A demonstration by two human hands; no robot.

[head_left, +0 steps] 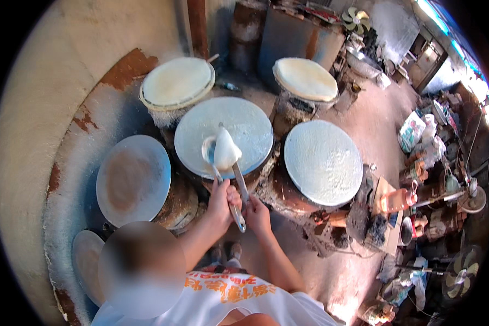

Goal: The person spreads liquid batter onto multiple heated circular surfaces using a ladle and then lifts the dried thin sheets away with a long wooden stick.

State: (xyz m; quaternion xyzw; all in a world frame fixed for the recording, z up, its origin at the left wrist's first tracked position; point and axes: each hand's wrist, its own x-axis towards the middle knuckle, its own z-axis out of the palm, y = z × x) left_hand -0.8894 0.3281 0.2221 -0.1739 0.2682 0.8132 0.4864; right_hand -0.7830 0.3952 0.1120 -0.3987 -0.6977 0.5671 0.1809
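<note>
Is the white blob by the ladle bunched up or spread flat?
Bunched up: the white blob bulges as one lump against the flat tool, beside the ladle.

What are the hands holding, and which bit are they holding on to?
The left hand holds a ladle by its handle. The right hand holds a flat metal tool by its near end, below a white lump.

Looked like a rough food workshop — held round griddles (133,181), pale batter-like film (323,163) on several, plus a rusty drum (247,32), plastic bags (413,129) and a fan (463,273) around a worn floor (383,119).
</note>
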